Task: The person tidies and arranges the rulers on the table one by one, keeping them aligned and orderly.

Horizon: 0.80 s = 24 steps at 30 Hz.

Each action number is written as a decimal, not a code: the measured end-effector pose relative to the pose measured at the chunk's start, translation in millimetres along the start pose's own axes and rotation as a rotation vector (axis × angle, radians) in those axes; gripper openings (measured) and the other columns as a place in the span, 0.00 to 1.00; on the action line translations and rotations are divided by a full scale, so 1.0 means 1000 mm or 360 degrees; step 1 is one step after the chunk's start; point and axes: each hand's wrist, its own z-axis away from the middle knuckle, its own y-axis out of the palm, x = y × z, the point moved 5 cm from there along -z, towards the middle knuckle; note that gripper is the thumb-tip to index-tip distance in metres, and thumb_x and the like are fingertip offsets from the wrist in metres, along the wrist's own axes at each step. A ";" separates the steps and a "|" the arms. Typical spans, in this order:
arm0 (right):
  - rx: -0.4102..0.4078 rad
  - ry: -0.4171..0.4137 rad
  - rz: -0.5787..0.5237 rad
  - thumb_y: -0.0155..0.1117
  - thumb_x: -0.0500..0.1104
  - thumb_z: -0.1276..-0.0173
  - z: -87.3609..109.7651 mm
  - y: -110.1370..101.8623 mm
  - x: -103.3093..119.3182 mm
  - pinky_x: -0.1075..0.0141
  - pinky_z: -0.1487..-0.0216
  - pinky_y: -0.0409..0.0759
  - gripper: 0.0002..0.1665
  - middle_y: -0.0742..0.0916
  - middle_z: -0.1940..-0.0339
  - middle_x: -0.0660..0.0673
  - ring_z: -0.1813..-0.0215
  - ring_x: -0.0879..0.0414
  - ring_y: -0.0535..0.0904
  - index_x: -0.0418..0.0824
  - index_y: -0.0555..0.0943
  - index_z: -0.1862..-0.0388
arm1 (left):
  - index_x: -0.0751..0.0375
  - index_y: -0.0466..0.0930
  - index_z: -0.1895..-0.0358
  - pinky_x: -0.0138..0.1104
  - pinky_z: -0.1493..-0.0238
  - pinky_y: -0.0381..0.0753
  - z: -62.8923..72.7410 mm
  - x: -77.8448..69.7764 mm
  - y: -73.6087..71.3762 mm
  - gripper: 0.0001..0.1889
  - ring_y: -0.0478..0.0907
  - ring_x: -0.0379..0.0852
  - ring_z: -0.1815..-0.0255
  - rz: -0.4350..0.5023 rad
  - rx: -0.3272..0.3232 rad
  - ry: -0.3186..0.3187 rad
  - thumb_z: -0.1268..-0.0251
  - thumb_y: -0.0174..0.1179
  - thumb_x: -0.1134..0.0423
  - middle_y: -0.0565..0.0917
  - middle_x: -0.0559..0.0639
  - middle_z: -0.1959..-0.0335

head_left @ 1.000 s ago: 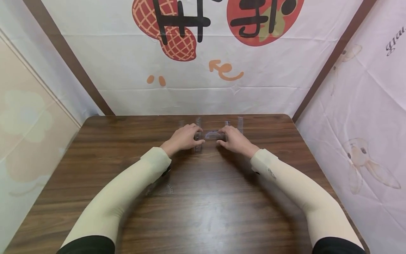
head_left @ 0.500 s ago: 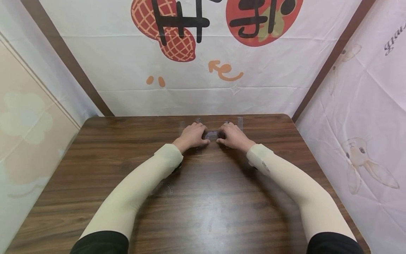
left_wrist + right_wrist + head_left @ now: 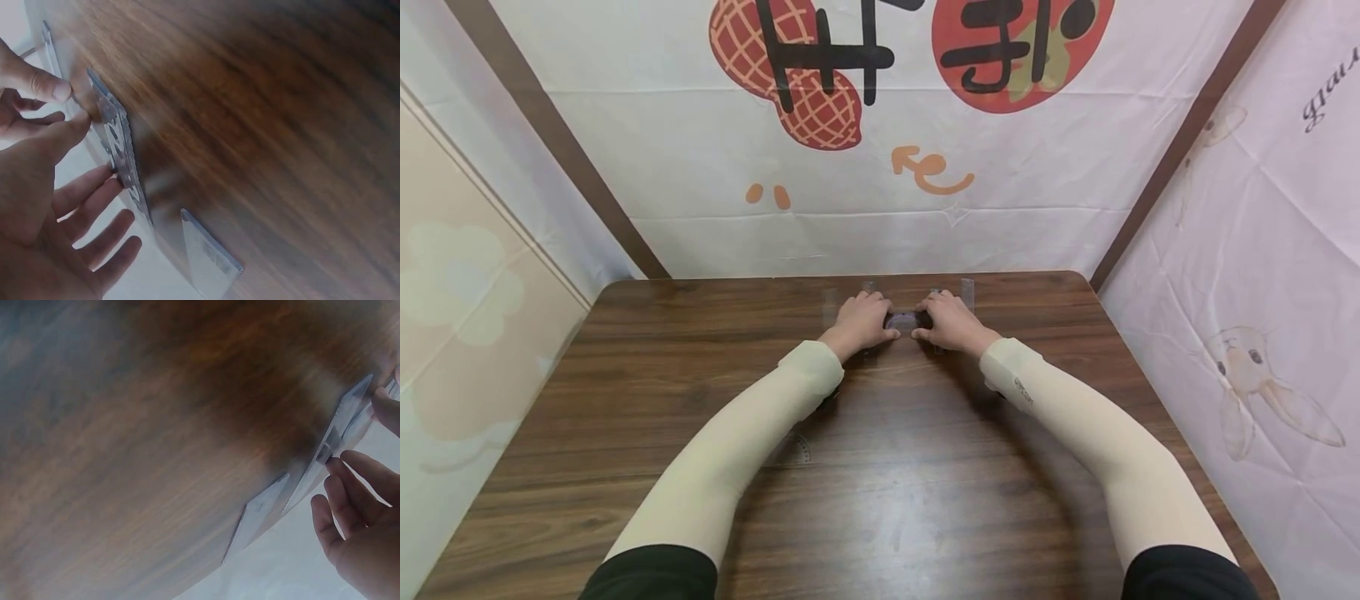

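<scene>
Clear protractor (image 3: 903, 322) sits between your left hand (image 3: 861, 321) and right hand (image 3: 952, 322) on the worktop (image 3: 880, 450); I can't tell if your fingers (image 3: 112, 232) pinch it. It's likely light and stiff, so hold its edges.

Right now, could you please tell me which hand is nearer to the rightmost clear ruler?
Right. The right hand is close by, slightly left and on the near side of the ruler; the left hand is farther left.
</scene>
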 end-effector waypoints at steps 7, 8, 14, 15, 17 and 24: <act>0.0011 0.0023 0.0033 0.71 0.54 0.22 0.000 0.001 0.001 0.45 0.35 0.72 0.30 0.83 0.37 0.37 0.36 0.39 0.75 0.36 0.83 0.31 | 0.58 0.84 0.38 0.53 0.31 0.75 -0.003 -0.006 0.001 0.23 0.76 0.58 0.35 -0.0034 -0.0048 -0.0042 0.22 0.65 0.44 0.82 0.54 0.40; 0.0011 0.0023 0.0034 0.71 0.54 0.22 0.000 0.001 0.002 0.46 0.36 0.72 0.30 0.84 0.38 0.38 0.37 0.40 0.75 0.37 0.84 0.31 | 0.58 0.84 0.39 0.52 0.32 0.75 -0.003 -0.006 0.001 0.22 0.77 0.58 0.36 -0.0040 -0.0055 -0.0040 0.22 0.65 0.45 0.82 0.55 0.41; 0.0027 0.0036 0.0073 0.70 0.52 0.21 0.001 0.001 0.006 0.45 0.37 0.70 0.25 0.85 0.39 0.40 0.38 0.40 0.75 0.40 0.85 0.33 | 0.59 0.84 0.42 0.52 0.33 0.77 -0.001 -0.008 0.002 0.21 0.78 0.58 0.38 -0.0049 -0.0070 -0.0044 0.21 0.65 0.46 0.83 0.55 0.43; 0.0028 0.0041 0.0078 0.69 0.51 0.20 0.001 0.001 0.007 0.45 0.36 0.70 0.25 0.85 0.39 0.40 0.37 0.40 0.75 0.40 0.85 0.33 | 0.59 0.84 0.41 0.52 0.33 0.77 0.000 -0.008 0.002 0.21 0.78 0.58 0.38 -0.0047 -0.0071 -0.0048 0.21 0.65 0.46 0.83 0.55 0.43; 0.0023 0.0052 0.0081 0.69 0.51 0.20 0.001 0.001 0.008 0.44 0.36 0.69 0.24 0.85 0.39 0.40 0.36 0.40 0.75 0.40 0.86 0.33 | 0.59 0.84 0.41 0.52 0.33 0.77 0.000 -0.008 0.000 0.21 0.79 0.58 0.38 -0.0042 -0.0076 -0.0050 0.21 0.65 0.46 0.83 0.55 0.43; -0.0005 0.0065 0.0049 0.70 0.48 0.20 -0.001 0.003 0.010 0.45 0.36 0.73 0.22 0.85 0.43 0.39 0.40 0.39 0.78 0.38 0.86 0.36 | 0.57 0.84 0.36 0.51 0.34 0.77 0.000 -0.005 -0.001 0.22 0.79 0.57 0.38 0.0041 -0.0079 -0.0070 0.22 0.66 0.47 0.83 0.55 0.41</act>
